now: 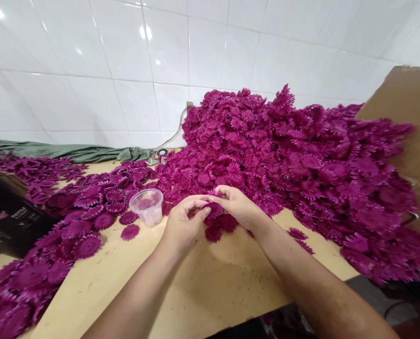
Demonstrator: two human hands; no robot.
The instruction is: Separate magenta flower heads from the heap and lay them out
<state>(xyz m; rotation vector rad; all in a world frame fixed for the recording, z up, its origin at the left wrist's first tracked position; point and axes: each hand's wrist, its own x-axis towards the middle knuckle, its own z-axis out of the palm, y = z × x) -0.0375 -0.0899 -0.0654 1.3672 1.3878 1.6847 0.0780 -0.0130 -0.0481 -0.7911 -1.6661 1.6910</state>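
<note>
A magenta artificial flower [215, 209] is pinched between both hands, just above the table in front of the big pile. My left hand [186, 214] has its thumb and fingers closed on the flower's near left edge. On the other side, my right hand [238, 205] grips the flower's upper right part with thumb and forefinger. More loose flowers [214, 234] lie right under the hands. Left of my left hand stands a clear plastic cup [146, 207]; its contents are hard to make out.
A tall heap of magenta flowers [238, 136] fills the back and right, against a cardboard sheet [397, 101]. Rows of flowers [86, 216] run down the left side. A black box [12, 216] stands far left, and a green cloth [64, 150] lies along the tiled wall [132, 61].
</note>
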